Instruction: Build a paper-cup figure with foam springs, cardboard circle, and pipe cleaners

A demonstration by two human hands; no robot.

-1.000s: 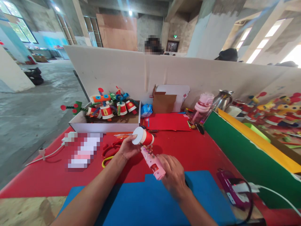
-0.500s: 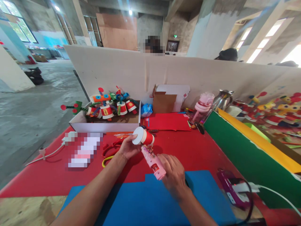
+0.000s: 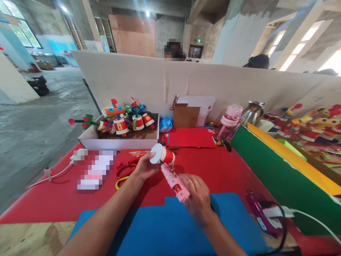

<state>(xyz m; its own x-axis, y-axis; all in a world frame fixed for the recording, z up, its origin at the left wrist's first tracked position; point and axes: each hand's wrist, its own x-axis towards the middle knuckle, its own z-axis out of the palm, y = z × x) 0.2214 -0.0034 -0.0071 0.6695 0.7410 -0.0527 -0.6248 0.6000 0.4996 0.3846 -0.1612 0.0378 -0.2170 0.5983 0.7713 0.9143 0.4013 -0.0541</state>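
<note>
Over the table's middle, my left hand (image 3: 146, 168) is closed on a small red-and-white paper cup (image 3: 168, 155). The cup lies tipped on its side, with a white round disc (image 3: 156, 153) at the end nearer my left fingers. My right hand (image 3: 196, 192) grips a pink hot glue gun (image 3: 174, 182) with a patterned front. Its nozzle points up and left, right beside the edge where disc and cup meet; whether it touches them I cannot tell. Dark coiled strips (image 3: 173, 148) show just behind the cup. Part of the cup is hidden by the disc.
Scissors (image 3: 123, 172) lie left of my left hand. A white box (image 3: 117, 144) of cup figures stands behind. Red paper (image 3: 190, 138), a pink bottle (image 3: 230, 119) and a steel jug (image 3: 252, 112) line the back. A purple power strip (image 3: 262, 213) with cords sits at right.
The glue gun has shifted very slightly to the right along the disc's lower edge. My left hand and the cup have hardly moved.
</note>
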